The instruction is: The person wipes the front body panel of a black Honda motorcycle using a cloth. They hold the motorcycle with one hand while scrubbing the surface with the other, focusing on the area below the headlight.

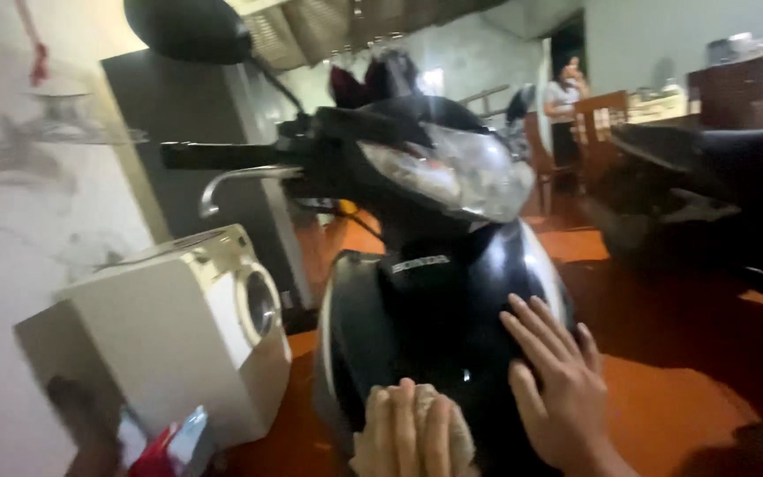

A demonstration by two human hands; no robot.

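Plainly the biggest thing under the hands is the black scooter (434, 265), standing upright on the orange-red floor (664, 406), its glossy front panel (417, 318) facing the camera. It looks heavy and rigid, far too heavy to shift by a push on the bodywork; the panel itself is probably thin moulded plastic, smooth and slippery, and likely to flex or scratch under hard pressure. Above both hands sits the clear headlight cover (461, 172), which looks the most fragile part, and up and to the left of them juts the handlebar with its brake lever (240, 177), the sturdy place to take hold if the machine needed steadying.

The right hand (558, 389) lies flat and open on the panel, fingers spread, gripping nothing, only bracing against the surface. Just left of it and lower, the left hand (408, 433) presses a tan cloth (452, 433) against the bottom of the same panel, fingers curled over it. The cloth looks soft, light and crumpled, easy to bunch in a palm, best held from on top as it is.

Well to the left of the hands stands a white washing machine (178, 336); far beyond, a person (565, 106) stands by a wooden chair (598, 132).
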